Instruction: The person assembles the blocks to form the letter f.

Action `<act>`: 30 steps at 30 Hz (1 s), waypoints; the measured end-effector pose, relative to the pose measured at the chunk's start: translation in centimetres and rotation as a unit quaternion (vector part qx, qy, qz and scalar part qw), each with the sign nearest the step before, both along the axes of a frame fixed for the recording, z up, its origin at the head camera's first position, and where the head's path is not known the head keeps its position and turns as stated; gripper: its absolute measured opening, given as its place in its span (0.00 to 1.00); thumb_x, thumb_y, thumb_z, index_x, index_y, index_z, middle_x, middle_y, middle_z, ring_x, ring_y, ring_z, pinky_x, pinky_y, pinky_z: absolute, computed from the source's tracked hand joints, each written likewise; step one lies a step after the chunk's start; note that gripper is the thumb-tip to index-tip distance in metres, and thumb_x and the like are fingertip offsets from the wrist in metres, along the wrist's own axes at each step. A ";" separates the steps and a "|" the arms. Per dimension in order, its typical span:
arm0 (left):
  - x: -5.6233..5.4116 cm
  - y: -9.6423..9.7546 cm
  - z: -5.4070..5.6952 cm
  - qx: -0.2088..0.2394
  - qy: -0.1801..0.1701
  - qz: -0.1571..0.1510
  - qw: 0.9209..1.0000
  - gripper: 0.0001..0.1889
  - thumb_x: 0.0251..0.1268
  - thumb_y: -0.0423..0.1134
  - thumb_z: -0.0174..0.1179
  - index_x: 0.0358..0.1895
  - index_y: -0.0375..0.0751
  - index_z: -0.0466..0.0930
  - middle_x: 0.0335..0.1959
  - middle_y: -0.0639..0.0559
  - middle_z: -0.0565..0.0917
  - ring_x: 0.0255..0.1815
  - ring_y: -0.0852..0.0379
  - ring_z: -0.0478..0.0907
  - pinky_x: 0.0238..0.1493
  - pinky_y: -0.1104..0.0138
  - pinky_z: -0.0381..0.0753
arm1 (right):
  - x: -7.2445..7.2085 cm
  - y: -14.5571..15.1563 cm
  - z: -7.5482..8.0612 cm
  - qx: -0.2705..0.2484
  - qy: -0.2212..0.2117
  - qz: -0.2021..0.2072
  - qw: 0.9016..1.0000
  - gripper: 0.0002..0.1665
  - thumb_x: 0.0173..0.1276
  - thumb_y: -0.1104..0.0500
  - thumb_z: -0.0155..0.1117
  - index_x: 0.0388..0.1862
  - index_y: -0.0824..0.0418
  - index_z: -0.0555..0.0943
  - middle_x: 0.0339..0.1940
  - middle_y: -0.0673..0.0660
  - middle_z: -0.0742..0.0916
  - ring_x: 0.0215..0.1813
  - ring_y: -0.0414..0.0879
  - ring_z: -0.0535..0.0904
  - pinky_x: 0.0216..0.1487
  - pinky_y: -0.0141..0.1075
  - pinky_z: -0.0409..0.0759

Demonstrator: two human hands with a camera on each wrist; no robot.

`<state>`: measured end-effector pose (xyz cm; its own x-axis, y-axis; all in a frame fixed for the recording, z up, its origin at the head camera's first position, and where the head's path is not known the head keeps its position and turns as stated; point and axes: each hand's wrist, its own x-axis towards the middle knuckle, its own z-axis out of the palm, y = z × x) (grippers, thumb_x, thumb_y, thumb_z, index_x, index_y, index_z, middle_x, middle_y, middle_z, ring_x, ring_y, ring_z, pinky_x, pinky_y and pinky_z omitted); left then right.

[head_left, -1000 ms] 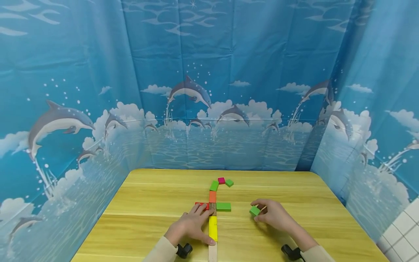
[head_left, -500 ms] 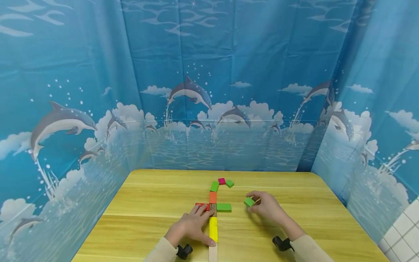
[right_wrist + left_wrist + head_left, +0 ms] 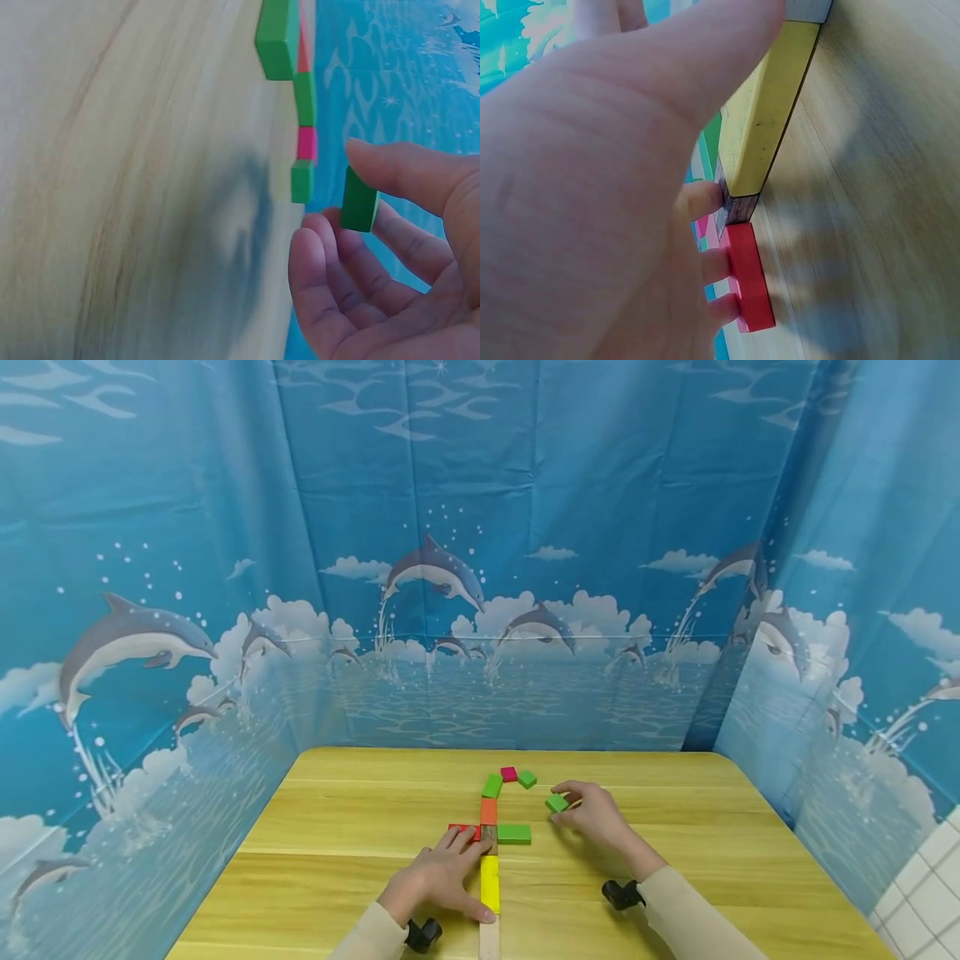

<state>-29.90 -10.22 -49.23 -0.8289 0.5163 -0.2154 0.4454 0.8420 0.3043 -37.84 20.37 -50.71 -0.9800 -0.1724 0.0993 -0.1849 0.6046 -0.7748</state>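
My right hand [image 3: 598, 818] pinches a small green block [image 3: 557, 802] between thumb and fingers, held above the table; the right wrist view shows the thumb on one side of it. My left hand [image 3: 441, 872] lies over a flat line of blocks. Its fingertips touch a red block [image 3: 750, 277] and a dark brown block [image 3: 489, 843], while the thumb reaches across where a yellow block [image 3: 489, 885] meets a pale wooden block [image 3: 489, 939]. Beyond the brown block come an orange block [image 3: 488, 811], a slanted green block and a magenta block [image 3: 509, 774], curving right to another small green block [image 3: 527, 779].
A longer green block [image 3: 513, 834] juts right from the brown block, opposite the red one. Everything lies on a yellow wood-grain table [image 3: 337, 802]. A blue dolphin curtain [image 3: 420, 693] hangs behind and beside the table.
My right hand has moved forward and to the left with the green block, closer to the curved end of the line. The left hand has stayed in place.
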 end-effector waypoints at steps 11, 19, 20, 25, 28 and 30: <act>0.5 0.0 0.1 -0.001 -0.002 0.000 1.000 0.56 0.48 0.76 0.66 0.81 0.63 0.54 0.82 0.48 0.51 0.80 0.41 0.47 0.63 0.32 0.62 | -1.6 -0.9 -0.9 0.005 0.001 -0.012 1.000 0.27 0.59 0.62 0.78 0.59 0.60 0.83 0.46 0.57 0.85 0.47 0.51 0.81 0.39 0.44 0.82; 0.8 0.0 0.1 0.001 -0.012 -0.004 1.000 0.55 0.49 0.75 0.66 0.81 0.61 0.54 0.82 0.47 0.51 0.80 0.41 0.47 0.63 0.32 0.63 | -2.7 -1.6 -1.9 0.030 0.014 -0.009 0.999 0.27 0.59 0.62 0.78 0.58 0.62 0.83 0.44 0.57 0.86 0.44 0.51 0.81 0.39 0.44 0.81; 0.8 0.1 0.1 0.002 -0.011 -0.002 1.000 0.55 0.49 0.75 0.66 0.81 0.61 0.54 0.82 0.47 0.51 0.80 0.41 0.47 0.63 0.32 0.63 | -2.8 -1.8 -1.9 0.031 0.012 -0.013 0.999 0.27 0.59 0.62 0.78 0.58 0.62 0.83 0.43 0.57 0.86 0.43 0.50 0.81 0.38 0.44 0.81; 0.9 0.3 0.2 0.001 -0.006 -0.001 1.000 0.55 0.49 0.75 0.66 0.80 0.62 0.54 0.82 0.48 0.51 0.80 0.42 0.47 0.63 0.33 0.64 | -3.3 -2.2 -1.8 0.039 0.010 -0.024 0.999 0.27 0.58 0.62 0.78 0.58 0.64 0.83 0.41 0.57 0.86 0.42 0.49 0.81 0.35 0.42 0.81; 0.9 0.3 0.2 -0.001 -0.007 0.000 1.000 0.55 0.49 0.75 0.66 0.80 0.62 0.54 0.82 0.48 0.51 0.80 0.42 0.47 0.63 0.33 0.64 | -3.5 -2.5 -1.7 0.049 0.009 -0.027 0.998 0.28 0.58 0.61 0.79 0.57 0.64 0.83 0.42 0.57 0.86 0.42 0.49 0.81 0.36 0.42 0.81; 0.9 0.3 0.1 -0.004 -0.007 -0.002 1.000 0.55 0.49 0.75 0.66 0.81 0.62 0.54 0.82 0.48 0.51 0.80 0.41 0.47 0.63 0.33 0.64 | -3.7 -2.6 -1.8 0.056 0.009 -0.029 0.998 0.28 0.58 0.61 0.79 0.57 0.64 0.83 0.41 0.57 0.86 0.42 0.49 0.81 0.37 0.43 0.80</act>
